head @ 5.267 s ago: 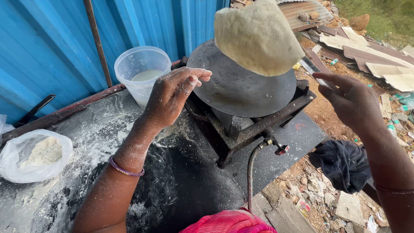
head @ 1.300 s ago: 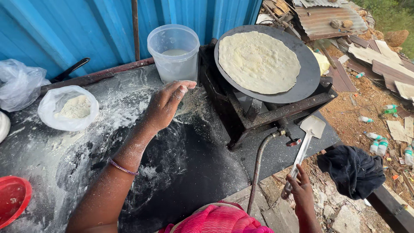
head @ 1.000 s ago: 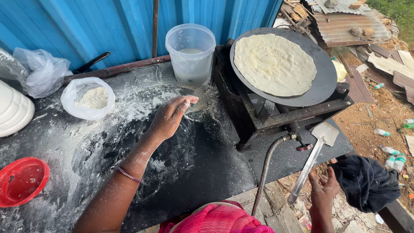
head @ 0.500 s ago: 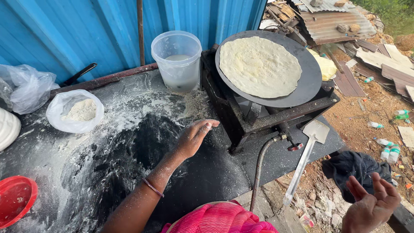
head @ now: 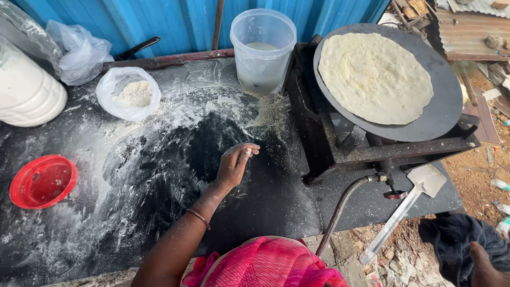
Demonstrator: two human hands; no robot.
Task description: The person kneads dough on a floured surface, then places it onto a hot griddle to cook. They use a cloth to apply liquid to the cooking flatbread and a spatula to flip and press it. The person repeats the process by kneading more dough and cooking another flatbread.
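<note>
Gently: flatbread (head: 375, 77) looks thin, soft, tearable.
Left hand (head: 232, 166) hovers open, empty, over floured slab (head: 159, 175); right hand (head: 481, 263) mostly cropped (cannot tell); lift bread by its edge.

Bare left arm (head: 180, 244), flour-dusted left hand (head: 234, 165), thin dark-red bangle (head: 198, 218) at wrist. Bright pink garment (head: 265, 266) at bottom. Right hand (head: 486, 266) bare.
</note>
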